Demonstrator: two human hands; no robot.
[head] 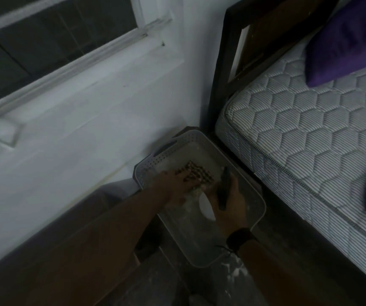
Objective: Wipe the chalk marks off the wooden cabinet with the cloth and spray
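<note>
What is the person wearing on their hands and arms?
Both forearms are bare, with no sleeves and no gloves on either the left hand or the right hand. The right wrist carries a wide dark band, like a watch or strap, with a thin dark cord hanging from it. The dim light hides finer detail.

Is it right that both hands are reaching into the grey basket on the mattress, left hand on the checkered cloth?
Not quite. The head view shows the grey basket on the floor beside the mattress, not on it. Both hands do reach in: the left hand rests on the checkered cloth, the right hand grips a dark object.
</note>
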